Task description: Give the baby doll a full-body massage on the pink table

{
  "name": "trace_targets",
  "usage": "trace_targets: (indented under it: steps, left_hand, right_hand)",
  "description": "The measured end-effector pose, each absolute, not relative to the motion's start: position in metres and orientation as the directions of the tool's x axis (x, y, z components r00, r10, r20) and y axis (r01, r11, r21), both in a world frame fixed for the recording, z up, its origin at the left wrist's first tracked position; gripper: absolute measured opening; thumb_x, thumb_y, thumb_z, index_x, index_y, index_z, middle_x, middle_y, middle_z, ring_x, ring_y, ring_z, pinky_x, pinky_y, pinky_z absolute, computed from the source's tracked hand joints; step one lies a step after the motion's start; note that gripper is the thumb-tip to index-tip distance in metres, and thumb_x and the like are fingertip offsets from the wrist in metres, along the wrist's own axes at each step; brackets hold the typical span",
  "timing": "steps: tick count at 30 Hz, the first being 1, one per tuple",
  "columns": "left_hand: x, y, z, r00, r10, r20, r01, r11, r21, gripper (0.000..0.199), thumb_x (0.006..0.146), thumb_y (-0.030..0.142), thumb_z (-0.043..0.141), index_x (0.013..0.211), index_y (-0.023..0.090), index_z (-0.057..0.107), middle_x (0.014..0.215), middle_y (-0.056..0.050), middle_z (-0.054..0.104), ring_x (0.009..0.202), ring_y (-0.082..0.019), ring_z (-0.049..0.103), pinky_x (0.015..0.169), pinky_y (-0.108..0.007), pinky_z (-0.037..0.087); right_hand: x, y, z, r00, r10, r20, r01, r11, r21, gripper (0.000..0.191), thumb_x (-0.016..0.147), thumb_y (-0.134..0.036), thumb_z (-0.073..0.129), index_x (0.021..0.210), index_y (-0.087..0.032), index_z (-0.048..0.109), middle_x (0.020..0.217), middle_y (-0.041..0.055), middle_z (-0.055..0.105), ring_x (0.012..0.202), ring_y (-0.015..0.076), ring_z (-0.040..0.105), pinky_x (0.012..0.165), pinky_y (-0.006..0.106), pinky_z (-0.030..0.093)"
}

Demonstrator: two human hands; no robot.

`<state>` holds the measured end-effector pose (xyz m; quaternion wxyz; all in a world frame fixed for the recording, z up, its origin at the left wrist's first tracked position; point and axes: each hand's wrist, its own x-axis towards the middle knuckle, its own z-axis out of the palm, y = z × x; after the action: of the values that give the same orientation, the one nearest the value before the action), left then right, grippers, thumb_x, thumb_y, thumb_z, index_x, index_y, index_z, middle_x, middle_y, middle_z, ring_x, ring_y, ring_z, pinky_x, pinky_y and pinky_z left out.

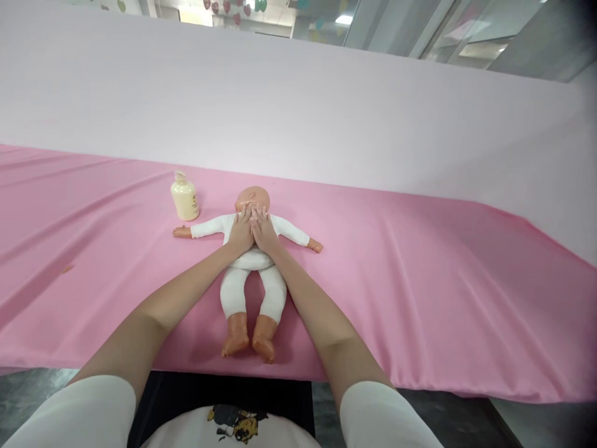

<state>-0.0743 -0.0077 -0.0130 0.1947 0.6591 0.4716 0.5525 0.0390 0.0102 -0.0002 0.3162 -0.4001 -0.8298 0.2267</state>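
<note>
A baby doll (252,258) in a white suit lies on its back, head away from me, with its arms spread and its bare feet towards me. Flat on its upper chest rests my left hand (241,230), fingers stretched towards the doll's chin. Beside it, my right hand (264,230) lies flat in the same way, the two hands touching along their inner edges. Neither hand is closed around anything. Beneath them, the middle of the doll's chest is hidden.
Pink cloth (396,280) with folds covers the table. A pale yellow pump bottle (185,198) stands past the doll's outstretched arm on the left. Behind the table rises a white panel (298,118), with windows above it.
</note>
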Motion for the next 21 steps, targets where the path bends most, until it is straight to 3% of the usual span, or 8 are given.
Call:
trace_targets:
  steps: [1,3,5,6,13,21]
  left_hand:
    - [-0.077,-0.011,-0.016,-0.014,0.864,0.503,0.53,-0.421,0.737,0.048,0.096,0.028,0.043,0.139,0.012,0.056,0.153,-0.02,0.047,0.156,-0.035,0.017,0.126,-0.062,0.005]
    - [-0.08,-0.016,-0.018,0.07,0.918,0.39,0.797,-0.287,0.532,0.057,0.097,0.024,0.035,0.153,0.013,0.04,0.163,-0.016,0.032,0.158,-0.031,0.011,0.127,-0.059,0.007]
    - [-0.08,-0.02,-0.017,0.105,0.948,0.302,0.922,-0.206,0.328,0.062,0.099,0.025,0.028,0.16,0.015,0.025,0.168,-0.012,0.021,0.159,-0.028,0.008,0.127,-0.055,0.011]
    - [-0.08,-0.021,-0.015,0.109,0.951,0.289,0.938,-0.195,0.287,0.062,0.1,0.026,0.028,0.161,0.015,0.022,0.168,-0.011,0.019,0.159,-0.027,0.009,0.127,-0.054,0.013]
    - [-0.083,-0.032,-0.014,0.107,0.968,0.227,0.937,-0.175,0.303,0.064,0.1,0.03,0.024,0.16,0.008,0.021,0.169,-0.011,0.016,0.158,-0.028,0.013,0.128,-0.052,0.015]
    - [-0.097,-0.058,-0.02,0.171,0.969,0.18,0.928,-0.22,0.302,0.063,0.101,0.031,0.027,0.16,0.012,0.022,0.169,-0.012,0.015,0.158,-0.03,0.013,0.126,-0.056,0.017]
  right_hand:
    - [0.04,0.01,-0.004,-0.475,0.816,0.33,0.562,0.569,-0.6,0.067,0.104,-0.046,0.012,0.161,-0.012,0.021,0.168,0.0085,0.018,0.16,0.0217,-0.001,0.13,0.051,0.007]
    - [0.042,0.008,-0.007,-0.474,0.824,0.311,0.628,0.564,-0.536,0.066,0.103,-0.043,0.014,0.161,-0.013,0.022,0.169,0.0077,0.017,0.16,0.0207,0.001,0.13,0.048,0.009]
    - [0.041,0.007,-0.009,-0.465,0.834,0.298,0.669,0.551,-0.499,0.065,0.103,-0.041,0.015,0.161,-0.013,0.02,0.169,0.0081,0.014,0.16,0.0211,0.002,0.13,0.048,0.01]
    - [0.041,0.007,-0.009,-0.456,0.842,0.288,0.688,0.539,-0.486,0.065,0.103,-0.041,0.016,0.161,-0.013,0.019,0.169,0.0083,0.013,0.16,0.0215,0.003,0.13,0.048,0.01]
    - [0.046,0.0,-0.016,-0.437,0.878,0.196,0.764,0.477,-0.435,0.067,0.103,-0.044,0.022,0.161,-0.011,0.018,0.17,0.011,0.006,0.16,0.0271,0.004,0.129,0.051,0.01]
    - [0.067,-0.028,-0.025,-0.505,0.854,0.128,0.738,0.504,-0.449,0.07,0.102,-0.049,0.026,0.162,-0.013,0.017,0.169,0.0119,0.007,0.159,0.0288,0.005,0.128,0.057,0.009]
